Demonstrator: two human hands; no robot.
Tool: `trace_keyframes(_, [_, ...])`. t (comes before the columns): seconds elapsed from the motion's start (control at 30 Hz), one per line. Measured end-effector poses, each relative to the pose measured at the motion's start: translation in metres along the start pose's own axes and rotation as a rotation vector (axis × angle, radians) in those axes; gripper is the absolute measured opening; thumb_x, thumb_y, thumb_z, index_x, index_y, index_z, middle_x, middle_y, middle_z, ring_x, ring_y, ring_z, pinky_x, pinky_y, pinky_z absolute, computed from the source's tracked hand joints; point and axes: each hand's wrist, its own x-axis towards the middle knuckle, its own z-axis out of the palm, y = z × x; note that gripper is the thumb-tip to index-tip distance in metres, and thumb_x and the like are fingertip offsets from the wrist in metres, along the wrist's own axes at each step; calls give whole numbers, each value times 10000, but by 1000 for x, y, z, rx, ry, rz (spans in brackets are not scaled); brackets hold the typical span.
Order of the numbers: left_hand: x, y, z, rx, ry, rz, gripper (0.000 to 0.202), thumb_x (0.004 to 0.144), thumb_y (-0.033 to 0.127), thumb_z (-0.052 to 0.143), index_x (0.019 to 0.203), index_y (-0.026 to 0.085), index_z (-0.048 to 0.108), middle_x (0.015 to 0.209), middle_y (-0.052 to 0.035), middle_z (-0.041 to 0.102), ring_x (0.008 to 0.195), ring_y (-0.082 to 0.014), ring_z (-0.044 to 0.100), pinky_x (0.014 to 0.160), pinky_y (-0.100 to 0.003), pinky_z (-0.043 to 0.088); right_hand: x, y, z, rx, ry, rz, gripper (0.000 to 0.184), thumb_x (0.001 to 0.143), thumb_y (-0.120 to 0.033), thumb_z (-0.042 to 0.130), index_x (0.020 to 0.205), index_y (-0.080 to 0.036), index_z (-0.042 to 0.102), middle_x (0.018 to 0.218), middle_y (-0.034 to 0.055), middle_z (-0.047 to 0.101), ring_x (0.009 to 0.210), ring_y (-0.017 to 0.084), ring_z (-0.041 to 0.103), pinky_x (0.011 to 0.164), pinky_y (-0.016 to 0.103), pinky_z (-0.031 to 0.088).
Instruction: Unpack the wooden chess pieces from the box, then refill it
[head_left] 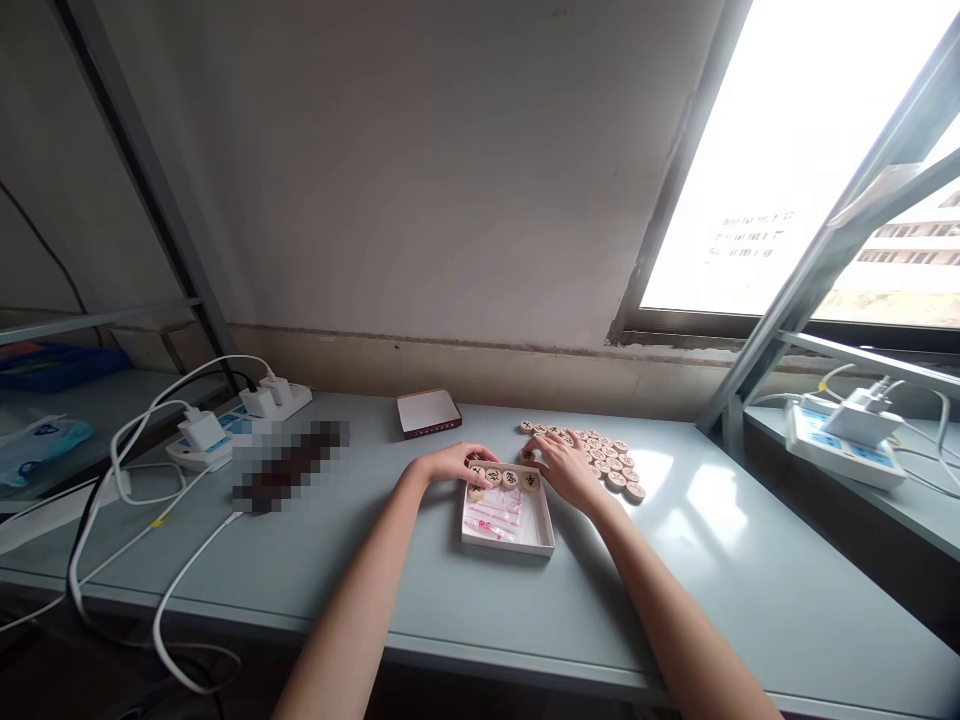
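Observation:
A shallow white cardboard box lies on the desk before me. Along its far side stands a row of round wooden Chinese chess pieces with black characters, and another piece sits below the row at the left. A clear plastic bag with pink print lies in the box too. My left hand is closed on the box's far left corner, its fingertips by the row. Just past the far right corner, my right hand has its fingertips on a loose piece; the palm partly hides other pieces.
Many loose pieces spread to the right of my right hand. The box lid lies inside up near the wall. Power strips with cables stand at left, another power strip at right. A pixelated dark object lies left.

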Motion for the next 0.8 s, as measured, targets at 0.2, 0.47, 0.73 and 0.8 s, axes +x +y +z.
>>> trace_keyframes(0.2, [0, 0, 0, -26, -1, -13, 543, 623, 420, 728, 1103, 215, 580, 1134, -71, 584, 1054, -244, 543, 827, -319, 443, 4, -1, -15, 137, 86, 75, 176, 867, -320, 484, 975, -244, 600, 999, 54, 654, 967, 229, 545, 978, 477, 236])
trace_keyframes(0.47, [2, -1, -1, 38, 8, 18, 470, 691, 406, 667, 1109, 207, 584, 1149, -73, 574, 1056, -240, 533, 831, -315, 433, 6, -33, -44, 571, -231, -65, 198, 756, -328, 632, 940, -266, 670, 965, 31, 596, 904, 179, 531, 751, 275, 414])
trace_keyframes(0.73, [5, -1, 0, 78, 26, 17, 406, 765, 396, 587, 1109, 182, 577, 1174, -88, 570, 1073, -226, 529, 887, -309, 410, 4, -53, -32, 409, -297, -142, 315, 716, -174, 637, 1013, -279, 655, 892, 7, 642, 758, 148, 551, 684, 243, 376])
trace_keyframes(0.8, [6, -2, 0, 73, 32, 15, 397, 777, 397, 572, 1109, 180, 571, 1176, -89, 570, 1068, -217, 534, 880, -298, 415, 4, -56, -32, 404, -284, -128, 325, 716, -170, 635, 1033, -241, 637, 878, 14, 657, 740, 148, 557, 662, 239, 372])
